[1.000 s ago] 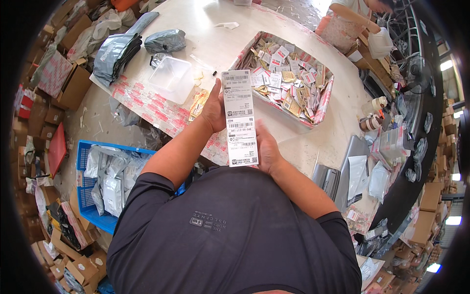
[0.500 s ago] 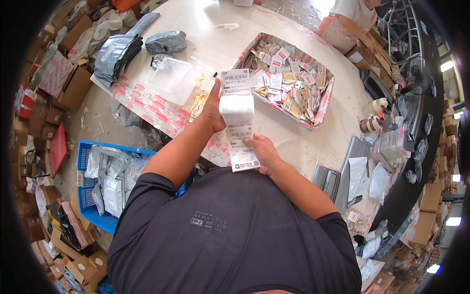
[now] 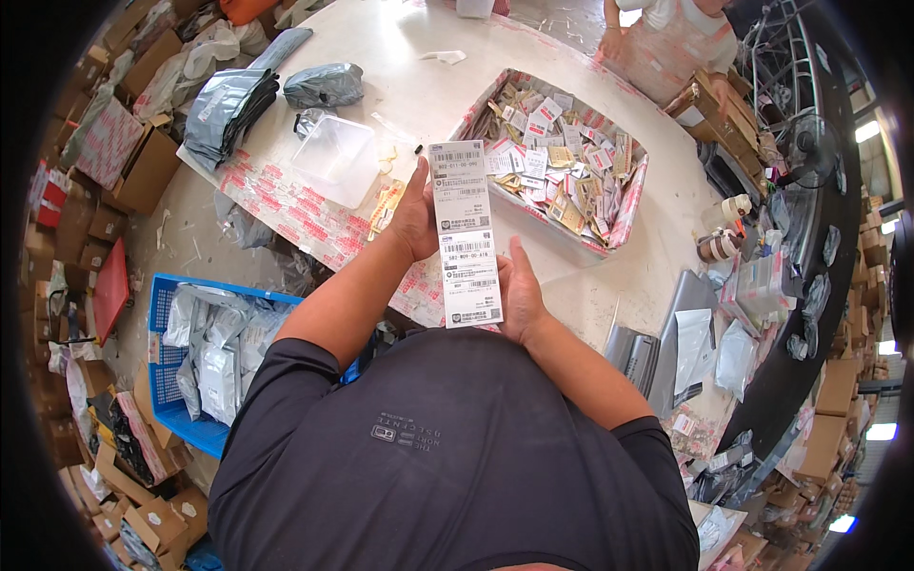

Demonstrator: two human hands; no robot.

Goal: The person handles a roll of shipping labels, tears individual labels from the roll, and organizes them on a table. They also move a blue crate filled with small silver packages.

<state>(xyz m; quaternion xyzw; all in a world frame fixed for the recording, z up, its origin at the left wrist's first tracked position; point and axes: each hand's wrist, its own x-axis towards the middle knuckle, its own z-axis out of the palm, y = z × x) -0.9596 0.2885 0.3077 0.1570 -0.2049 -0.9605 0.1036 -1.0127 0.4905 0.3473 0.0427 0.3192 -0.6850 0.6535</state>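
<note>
A strip of white shipping labels (image 3: pixel 466 231) with black print lies stretched flat between my two hands. My left hand (image 3: pixel 415 219) is closed on its upper left edge, the thumb along the side and the other fingers hidden behind. Beside the lower right edge, my right hand (image 3: pixel 521 300) holds the strip from underneath, its thumb raised off the paper. Just beyond, on the table, a shallow box (image 3: pixel 624 224) is heaped with small cards and tags (image 3: pixel 538 152). Left of my left hand stands a clear plastic container (image 3: pixel 333 157).
Grey plastic mailers (image 3: pixel 228 109) lie at the table's far left. A blue crate (image 3: pixel 181 422) of packages is at my left. Packages and tape rolls (image 3: pixel 719 246) sit to the right. Across the table (image 3: pixel 400 38) another person (image 3: pixel 676 48) stands by a carton (image 3: pixel 700 109).
The folded labels have opened into a flat strip. My right thumb has lifted off the paper. The other person has shifted, with a hand now at the table's far edge.
</note>
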